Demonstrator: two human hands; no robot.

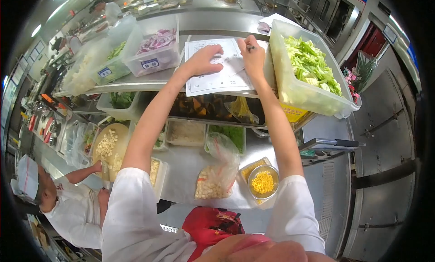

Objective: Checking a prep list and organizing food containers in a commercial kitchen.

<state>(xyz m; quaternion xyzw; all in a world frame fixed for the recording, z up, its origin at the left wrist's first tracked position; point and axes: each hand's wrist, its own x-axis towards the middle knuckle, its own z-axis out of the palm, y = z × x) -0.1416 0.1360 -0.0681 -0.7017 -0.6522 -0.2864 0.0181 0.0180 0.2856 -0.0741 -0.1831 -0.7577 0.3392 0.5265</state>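
Observation:
A white paper sheet (217,83) with print and writing lies on the raised steel shelf. My left hand (206,60) rests over its upper middle, fingers and thumb apart. At the sheet's right edge, my right hand (252,54) is closed around a pen (250,47); its tip cannot be made out. Left of the paper stands a plastic tub of sliced red onion (159,42). To the right of my right hand is a large plastic tub (289,88) full of cut green cabbage (311,63). A piece of onion (263,27) sits on the shelf behind my right hand.
Below the shelf are a dark tray (217,120), a bag of pale pieces (212,185) and a steel bowl of corn kernels (262,184). At left, a co-worker in white holds a cleaver (105,173) at a round board (127,134). A metal handle (346,143) juts out right.

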